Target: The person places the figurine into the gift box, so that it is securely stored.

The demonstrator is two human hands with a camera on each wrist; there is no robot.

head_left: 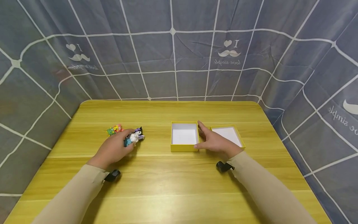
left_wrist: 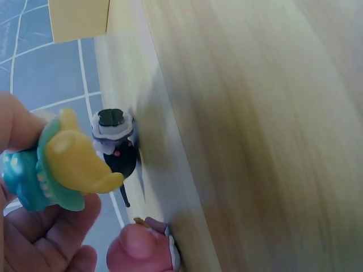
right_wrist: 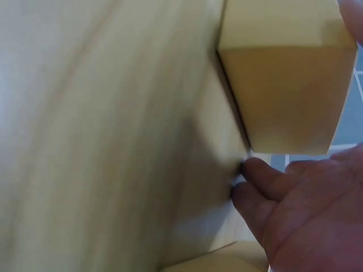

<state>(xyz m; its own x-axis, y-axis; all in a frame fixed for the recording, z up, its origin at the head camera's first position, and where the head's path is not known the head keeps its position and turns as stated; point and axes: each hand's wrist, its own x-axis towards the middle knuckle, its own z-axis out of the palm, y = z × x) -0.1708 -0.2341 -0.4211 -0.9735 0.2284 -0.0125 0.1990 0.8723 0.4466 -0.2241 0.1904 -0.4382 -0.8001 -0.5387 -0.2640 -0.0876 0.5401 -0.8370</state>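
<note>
My left hand (head_left: 114,149) grips a small toy figurine (left_wrist: 79,161), teal and yellow in the left wrist view, between thumb and fingers. Close beyond it stands a black-and-white figurine (left_wrist: 116,139), which shows purple parts in the head view. A pink figurine (left_wrist: 139,249) is at the bottom of the left wrist view. My right hand (head_left: 215,141) rests along the right side of a yellow box (head_left: 184,148) with a bare white inside. Its thumb touches the front right corner, and the fingers extend toward the back corner, fairly straight.
Right of the box lies a shallow yellow lid (head_left: 227,135) with its white inside up, partly behind my right hand. Green and pink-yellow figurines (head_left: 113,130) sit just beyond my left hand. A grey grid-patterned curtain (head_left: 156,56) surrounds the wooden table (head_left: 156,183).
</note>
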